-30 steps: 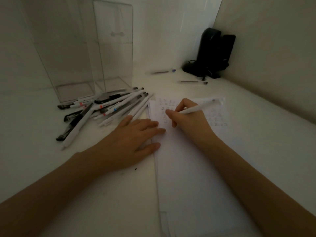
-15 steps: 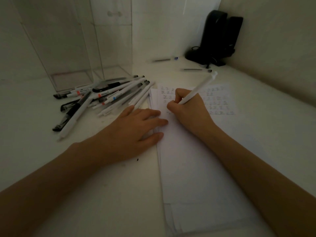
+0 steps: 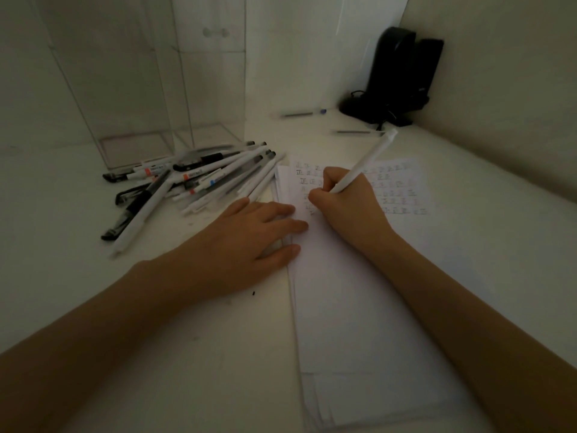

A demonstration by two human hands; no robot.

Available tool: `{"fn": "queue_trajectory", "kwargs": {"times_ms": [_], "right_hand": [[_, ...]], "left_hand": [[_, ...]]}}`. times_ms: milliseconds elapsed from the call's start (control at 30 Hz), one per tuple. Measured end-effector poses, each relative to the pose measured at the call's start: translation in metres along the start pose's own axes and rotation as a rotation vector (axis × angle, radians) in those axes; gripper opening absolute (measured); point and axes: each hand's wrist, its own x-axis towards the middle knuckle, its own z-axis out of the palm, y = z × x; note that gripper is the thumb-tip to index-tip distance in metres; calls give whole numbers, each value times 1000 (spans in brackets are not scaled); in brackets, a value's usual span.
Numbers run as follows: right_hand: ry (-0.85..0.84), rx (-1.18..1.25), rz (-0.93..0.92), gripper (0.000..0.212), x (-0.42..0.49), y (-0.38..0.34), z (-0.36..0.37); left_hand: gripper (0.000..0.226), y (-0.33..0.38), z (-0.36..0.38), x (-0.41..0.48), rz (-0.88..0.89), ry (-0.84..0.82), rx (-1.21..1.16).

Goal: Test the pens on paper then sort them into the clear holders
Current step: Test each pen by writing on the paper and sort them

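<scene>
My right hand grips a white pen with its tip down on the sheet of paper, among rows of small written marks. The pen's back end points up and to the right. My left hand lies flat, its fingertips pressing the paper's left edge. A heap of several white and black pens lies on the table left of the paper. Two tall clear holders stand behind the heap, with nothing visible inside.
Two more pens lie at the back of the white table. A black device with a cable sits in the back right corner against the wall. More sheets lie stacked under the paper's near end.
The pen in my right hand has tilted from lying nearly level to steeply upright. The view has shifted so the holders and the pen heap sit a little higher in the picture.
</scene>
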Motion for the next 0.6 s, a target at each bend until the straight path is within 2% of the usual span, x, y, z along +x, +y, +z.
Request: {"fn": "queue_trajectory", "kwargs": {"times_ms": [167, 300, 467, 600], "right_hand": [[-16, 29, 3, 26, -1, -1, -2], [-36, 1, 12, 32, -1, -2, 0], [-48, 38, 30, 27, -2, -3, -2], [-59, -58, 9, 35, -3, -5, 0]], "left_hand": [[68, 1, -1, 0, 4, -8, -7], [67, 0, 0, -1, 8, -12, -4], [68, 0, -1, -1, 12, -13, -1], [67, -2, 0, 0, 6, -16, -14]]}}
